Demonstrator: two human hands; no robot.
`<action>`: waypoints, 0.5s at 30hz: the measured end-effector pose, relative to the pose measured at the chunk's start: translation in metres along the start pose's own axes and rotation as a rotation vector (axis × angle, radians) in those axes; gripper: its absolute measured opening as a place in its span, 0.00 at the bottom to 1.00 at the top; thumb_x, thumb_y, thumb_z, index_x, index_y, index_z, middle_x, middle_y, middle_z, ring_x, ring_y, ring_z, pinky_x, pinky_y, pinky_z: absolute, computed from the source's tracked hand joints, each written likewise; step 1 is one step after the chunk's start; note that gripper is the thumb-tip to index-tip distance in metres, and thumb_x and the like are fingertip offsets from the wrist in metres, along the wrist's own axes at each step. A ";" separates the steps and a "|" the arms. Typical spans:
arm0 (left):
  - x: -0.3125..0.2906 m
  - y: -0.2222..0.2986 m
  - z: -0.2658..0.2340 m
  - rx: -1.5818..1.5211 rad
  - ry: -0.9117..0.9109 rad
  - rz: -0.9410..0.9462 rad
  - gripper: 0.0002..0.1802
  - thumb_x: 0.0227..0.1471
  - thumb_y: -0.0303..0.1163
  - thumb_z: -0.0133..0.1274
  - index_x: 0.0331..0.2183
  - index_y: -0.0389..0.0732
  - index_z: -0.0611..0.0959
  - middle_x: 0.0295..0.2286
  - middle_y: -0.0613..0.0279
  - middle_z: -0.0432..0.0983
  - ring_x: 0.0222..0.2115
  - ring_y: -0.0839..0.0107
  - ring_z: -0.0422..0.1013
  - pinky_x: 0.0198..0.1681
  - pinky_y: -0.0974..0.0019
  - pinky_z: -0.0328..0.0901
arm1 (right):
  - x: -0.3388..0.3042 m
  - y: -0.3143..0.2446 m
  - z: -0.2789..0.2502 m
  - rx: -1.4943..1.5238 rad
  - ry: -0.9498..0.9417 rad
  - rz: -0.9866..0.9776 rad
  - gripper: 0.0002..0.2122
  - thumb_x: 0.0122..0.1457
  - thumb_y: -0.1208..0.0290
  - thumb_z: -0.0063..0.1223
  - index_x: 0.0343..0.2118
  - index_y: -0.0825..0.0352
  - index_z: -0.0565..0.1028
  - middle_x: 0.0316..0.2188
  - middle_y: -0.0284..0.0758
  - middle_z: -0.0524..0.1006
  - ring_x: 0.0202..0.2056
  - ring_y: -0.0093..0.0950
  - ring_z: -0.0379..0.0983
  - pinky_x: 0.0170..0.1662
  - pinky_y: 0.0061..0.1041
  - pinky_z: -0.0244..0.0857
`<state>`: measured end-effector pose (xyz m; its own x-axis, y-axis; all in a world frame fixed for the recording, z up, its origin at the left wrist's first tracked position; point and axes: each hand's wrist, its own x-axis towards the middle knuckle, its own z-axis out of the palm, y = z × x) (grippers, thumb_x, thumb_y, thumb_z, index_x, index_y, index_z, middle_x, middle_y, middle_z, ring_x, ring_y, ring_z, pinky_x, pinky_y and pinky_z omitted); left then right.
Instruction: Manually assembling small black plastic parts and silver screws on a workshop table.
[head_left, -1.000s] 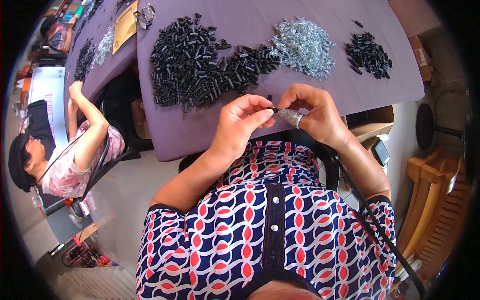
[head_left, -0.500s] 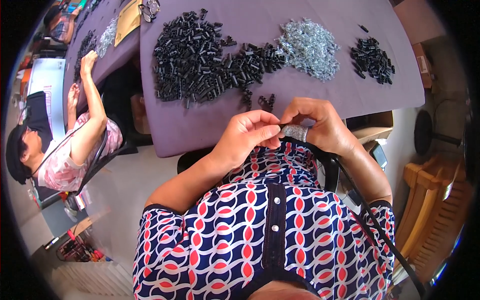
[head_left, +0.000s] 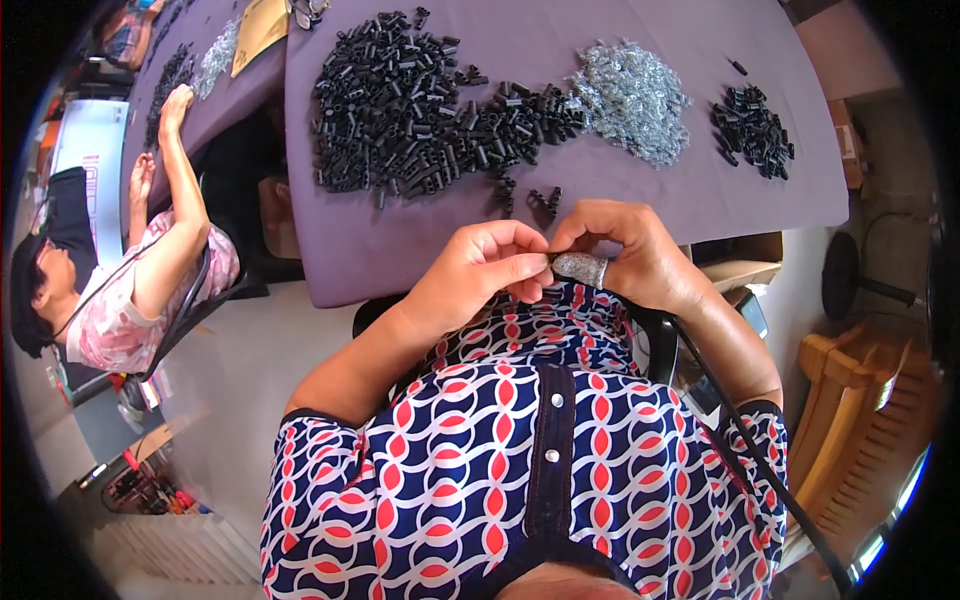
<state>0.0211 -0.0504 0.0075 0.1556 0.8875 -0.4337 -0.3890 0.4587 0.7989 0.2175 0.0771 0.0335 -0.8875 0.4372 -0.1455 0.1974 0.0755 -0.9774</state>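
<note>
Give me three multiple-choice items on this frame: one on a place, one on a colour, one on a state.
1. Where does the silvery heap lie on the table?
A. Between the large black heap and the small black heap
B. Left of the large black heap
C. At the table's near edge

2. What colour is the tabletop?
A. Green
B. Purple
C. White

3. How are the left hand and right hand placed?
A. Flat on the table, far apart
B. One raised overhead
C. Fingertips together at the table's near edge, pinching something small

Answers:
1 A, the shiny pile sits between the two dark ones.
2 B, the bare cover shows purple.
3 C, the fingers meet by the grey thumb cover.
</note>
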 end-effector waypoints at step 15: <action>-0.005 -0.001 -0.020 0.049 0.205 0.152 0.09 0.61 0.30 0.54 0.40 0.36 0.79 0.31 0.62 0.79 0.28 0.76 0.74 0.35 0.72 0.71 | 0.053 0.006 0.014 -1.028 0.217 -0.234 0.12 0.41 0.74 0.62 0.31 0.64 0.75 0.36 0.34 0.71 0.43 0.35 0.67 0.47 0.33 0.64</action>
<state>0.0024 -0.0562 0.0008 -0.0907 0.9213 -0.3782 -0.3485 0.3264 0.8787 0.1660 0.0880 0.0179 -0.8758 0.4561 0.1581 0.3771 0.8509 -0.3657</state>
